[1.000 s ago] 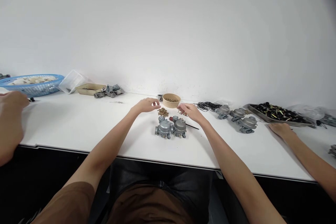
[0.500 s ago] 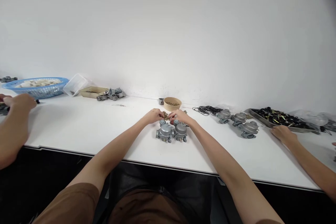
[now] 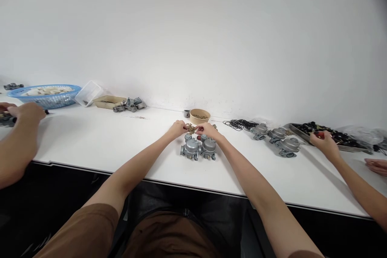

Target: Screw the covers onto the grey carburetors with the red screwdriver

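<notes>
Left hand: the left hand [image 3: 178, 128] is resting its fingertips at the pile of small brass parts [image 3: 191, 128], just behind the two grey carburetors; the fingers are drawn together, but whether they are pinching a part is too small to tell.
Right hand: the right hand [image 3: 208, 130] is meeting the left over the same pile, just behind the carburetors, fingers curled inward; I cannot tell whether anything is being held between them.
Brass parts: the pile is lying on the white table [image 3: 99, 137], between the carburetors and the bowl.
Carburetors: the two grey carburetors [image 3: 198, 148] are standing side by side, touching, just in front of both hands.
Red handle: a bit of red [image 3: 199, 138] is showing just behind the carburetors, under the right hand; what it is cannot be told.
Bowl: a tan bowl [image 3: 200, 116] holding small dark pieces is sitting farther behind the carburetors, near the wall.
Black rings: a tangle of black rings [image 3: 239, 123] is lying to the right of the carburetors.
More carburetors: three more grey bodies [image 3: 278, 139] are sitting farther right.
Tray: a metal tray [image 3: 328, 133] of dark parts is lying beyond those, where another person's hand [image 3: 325, 144] is holding something red.
Far left: well left of the carburetors, another person's hand [image 3: 26, 112] is working near a blue basket [image 3: 46, 94].
</notes>
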`<state>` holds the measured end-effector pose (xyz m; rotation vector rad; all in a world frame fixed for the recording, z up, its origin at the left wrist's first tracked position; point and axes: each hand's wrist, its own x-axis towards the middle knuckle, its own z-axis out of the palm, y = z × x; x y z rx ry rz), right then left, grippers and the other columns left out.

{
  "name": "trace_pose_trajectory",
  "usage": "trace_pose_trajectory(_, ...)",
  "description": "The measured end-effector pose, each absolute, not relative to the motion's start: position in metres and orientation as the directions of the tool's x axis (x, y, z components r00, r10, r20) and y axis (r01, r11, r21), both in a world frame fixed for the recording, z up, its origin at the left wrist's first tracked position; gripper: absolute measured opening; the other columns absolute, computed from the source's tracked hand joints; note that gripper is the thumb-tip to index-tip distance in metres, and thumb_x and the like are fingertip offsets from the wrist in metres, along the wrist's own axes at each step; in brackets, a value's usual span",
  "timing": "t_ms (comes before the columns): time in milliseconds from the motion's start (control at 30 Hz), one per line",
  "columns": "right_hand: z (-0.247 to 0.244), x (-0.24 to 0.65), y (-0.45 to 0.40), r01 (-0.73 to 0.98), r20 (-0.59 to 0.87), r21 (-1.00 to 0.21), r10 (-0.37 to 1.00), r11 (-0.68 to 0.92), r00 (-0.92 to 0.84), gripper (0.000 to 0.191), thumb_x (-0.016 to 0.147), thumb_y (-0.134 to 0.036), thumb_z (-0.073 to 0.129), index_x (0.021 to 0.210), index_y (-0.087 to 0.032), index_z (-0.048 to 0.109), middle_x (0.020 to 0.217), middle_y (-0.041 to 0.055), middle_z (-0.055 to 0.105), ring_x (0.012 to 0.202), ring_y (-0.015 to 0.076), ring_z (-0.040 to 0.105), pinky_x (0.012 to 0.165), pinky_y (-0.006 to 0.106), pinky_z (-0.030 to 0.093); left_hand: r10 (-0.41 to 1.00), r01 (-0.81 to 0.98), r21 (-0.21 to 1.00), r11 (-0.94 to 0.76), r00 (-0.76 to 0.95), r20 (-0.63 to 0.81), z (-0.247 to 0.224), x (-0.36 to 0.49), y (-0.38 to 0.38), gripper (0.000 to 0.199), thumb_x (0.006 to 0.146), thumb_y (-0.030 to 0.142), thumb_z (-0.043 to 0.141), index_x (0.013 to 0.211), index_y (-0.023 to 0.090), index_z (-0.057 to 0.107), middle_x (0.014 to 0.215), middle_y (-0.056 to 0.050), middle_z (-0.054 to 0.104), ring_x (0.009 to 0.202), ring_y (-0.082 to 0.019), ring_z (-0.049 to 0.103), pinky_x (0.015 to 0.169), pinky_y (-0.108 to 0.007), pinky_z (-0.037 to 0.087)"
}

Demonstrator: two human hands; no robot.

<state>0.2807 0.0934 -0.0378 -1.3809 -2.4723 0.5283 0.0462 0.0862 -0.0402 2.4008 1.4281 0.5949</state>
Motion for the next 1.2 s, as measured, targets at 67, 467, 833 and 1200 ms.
trace_pose_trajectory(67,-0.037,0.28,0.093,0.771,0.04,-0.439,0.867,0.462,-0.497,0.032,0.101,-0.038,0.064,0.124,-0.017,0.065,0.125,0.0089,0.067,0.107,0.0217,0.068,0.093,0.042,0.06,0.898,0.785,0.436,-0.439,0.395,0.193,-0.04,0.046,0.086,0.028,0.102,0.036,0.063,0.121,0.016,0.067,0.125,-0.009,0.067,0.106,-0.023,0.068,0.092,-0.041,0.06)
trace_pose_trajectory(467,-0.036,0.288,0.088,0.764,0.024,-0.524,0.903,0.377,-0.429,0.033,0.1,-0.038,0.065,0.125,-0.016,0.065,0.126,0.0092,0.067,0.108,0.0223,0.068,0.092,0.042,0.06,0.917,0.834,0.384,-0.396,0.334,0.22,-0.044,0.045,0.091,0.03,0.102,0.035,0.063,0.126,0.017,0.065,0.13,-0.011,0.065,0.112,-0.024,0.066,0.097,-0.045,0.059)
trace_pose_trajectory(833,-0.044,0.294,0.091,0.729,0.043,-0.628,0.948,0.272,-0.316,0.033,0.1,-0.038,0.065,0.125,-0.016,0.065,0.126,0.0093,0.066,0.108,0.0223,0.067,0.093,0.043,0.06,0.92,0.871,0.31,-0.382,0.326,0.217,-0.046,0.037,0.098,0.032,0.102,0.035,0.064,0.128,0.017,0.064,0.131,-0.012,0.064,0.113,-0.024,0.066,0.097,-0.046,0.059)
trace_pose_trajectory(1200,-0.025,0.304,0.074,0.626,0.046,-0.756,0.97,0.19,-0.238,0.032,0.1,-0.037,0.065,0.124,-0.016,0.065,0.124,0.0091,0.067,0.105,0.0211,0.068,0.091,0.041,0.061,0.903,0.842,0.34,-0.419,0.348,0.251,-0.039,0.029,0.092,0.03,0.102,0.035,0.063,0.126,0.017,0.065,0.131,-0.011,0.064,0.113,-0.024,0.066,0.098,-0.046,0.058)
